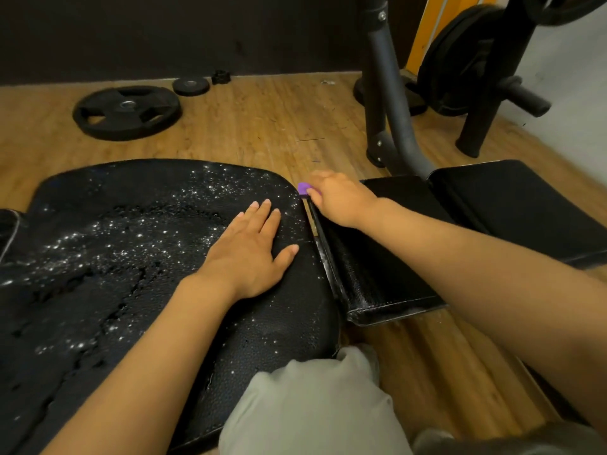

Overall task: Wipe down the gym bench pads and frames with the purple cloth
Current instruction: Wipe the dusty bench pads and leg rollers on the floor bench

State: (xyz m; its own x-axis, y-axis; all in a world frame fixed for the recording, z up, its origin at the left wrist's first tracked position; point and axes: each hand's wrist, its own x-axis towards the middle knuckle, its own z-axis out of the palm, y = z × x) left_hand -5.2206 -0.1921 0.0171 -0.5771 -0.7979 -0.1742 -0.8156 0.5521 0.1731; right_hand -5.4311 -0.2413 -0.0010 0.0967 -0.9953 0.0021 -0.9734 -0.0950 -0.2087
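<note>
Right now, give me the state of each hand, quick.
Left hand: open, pressed flat on the wet bench pad.
Right hand: closed on the purple cloth, down in the gap between pads.

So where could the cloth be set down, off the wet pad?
The narrow black pad nearer than the right hand is bare, as is the far right pad. Floor between the weight plate and frame post is open. The big pad is wet, with the left hand on it.
</note>
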